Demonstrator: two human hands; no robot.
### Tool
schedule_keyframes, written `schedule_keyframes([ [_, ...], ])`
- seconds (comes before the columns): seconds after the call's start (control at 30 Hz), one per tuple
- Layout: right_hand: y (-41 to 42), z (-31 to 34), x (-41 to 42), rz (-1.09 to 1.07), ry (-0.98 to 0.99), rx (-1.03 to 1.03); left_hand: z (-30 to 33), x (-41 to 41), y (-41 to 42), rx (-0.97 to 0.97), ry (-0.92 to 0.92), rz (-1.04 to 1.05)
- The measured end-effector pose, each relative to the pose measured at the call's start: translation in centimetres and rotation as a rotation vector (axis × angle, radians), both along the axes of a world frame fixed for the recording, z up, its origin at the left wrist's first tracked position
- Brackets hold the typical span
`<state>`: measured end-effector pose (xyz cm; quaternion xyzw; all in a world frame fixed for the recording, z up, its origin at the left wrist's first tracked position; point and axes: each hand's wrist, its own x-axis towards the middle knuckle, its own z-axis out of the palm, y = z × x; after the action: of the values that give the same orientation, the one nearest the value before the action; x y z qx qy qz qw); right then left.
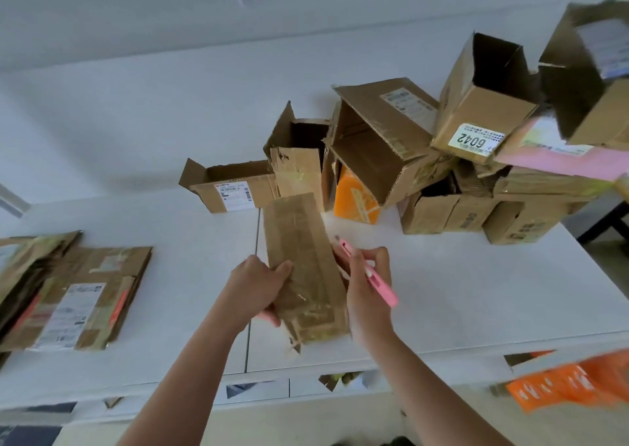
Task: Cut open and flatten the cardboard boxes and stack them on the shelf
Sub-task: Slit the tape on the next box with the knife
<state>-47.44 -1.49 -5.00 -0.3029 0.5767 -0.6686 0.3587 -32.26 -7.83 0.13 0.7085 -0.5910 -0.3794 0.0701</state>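
A long narrow cardboard box point(303, 268) with old tape on it is held above the white table point(459, 292). My left hand point(255, 285) grips its left edge near the lower end. My right hand point(364, 282) holds a pink utility knife point(371, 273) against the box's right side, its tip pointing up and away. Flattened boxes point(71, 295) lie stacked at the table's left.
A heap of open cardboard boxes point(442, 159) fills the back right of the table, with an orange box point(354, 200) among them and a small labelled box point(231, 187) to its left. Orange packaging point(568, 384) shows below the table edge at right.
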Motion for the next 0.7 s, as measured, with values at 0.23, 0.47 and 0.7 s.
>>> schedule_keyframes([
  [0.23,-1.2,0.9,-4.1,-0.033,-0.05,0.013,-0.7,-2.0,0.9,-0.164,-0.07,-0.009],
  [0.47,3.9,-2.1,-0.7,-0.22,-0.017,0.066,-0.6,0.1,-5.0,-0.138,0.155,-0.089],
  [0.7,3.1,-1.7,0.4,-0.252,-0.363,0.066,-0.5,-0.1,-5.4,-0.256,0.146,-0.047],
])
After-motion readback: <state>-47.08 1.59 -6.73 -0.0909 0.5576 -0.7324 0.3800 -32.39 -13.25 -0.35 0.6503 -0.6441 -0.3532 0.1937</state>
